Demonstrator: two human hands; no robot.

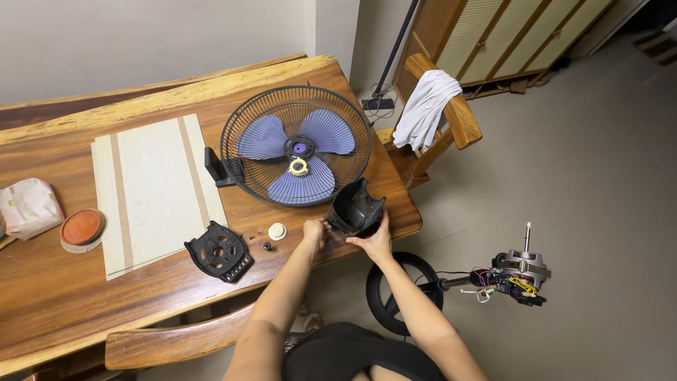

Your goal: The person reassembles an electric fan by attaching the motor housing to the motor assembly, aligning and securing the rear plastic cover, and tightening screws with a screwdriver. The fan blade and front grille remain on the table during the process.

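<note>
Both hands close on a black plastic motor housing point(356, 207) at the near right edge of a wooden worktop point(63, 296), just right of frame centre. The left hand point(315, 231) pinches the housing's lower left rim, fingers curled shut on it; the right hand point(375, 242) cups its underside, fingers wrapped around the lower right edge. The housing sits tilted, its open mouth facing up and toward the upper right of the frame, its long axis running from lower left to upper right.

Just above it lies the fan cage point(296, 144), flat on the worktop with its purple blades point(300, 149) and a yellow nut point(298, 167) at the hub. A black back plate point(218, 250), a cream cap point(277, 231) and a small dark screw point(267, 246) lie to the left, beside a striped mat point(151, 190). At lower right, off the worktop, the bare motor point(520, 271) stands exposed on its stand above the round base point(402, 293), wires showing.

The step in hand appears to be handling the removed housing during disassembly of the fan. The next move likely calls for a steady two-handed grip to keep it clear of the worktop edge and the cage.
</note>
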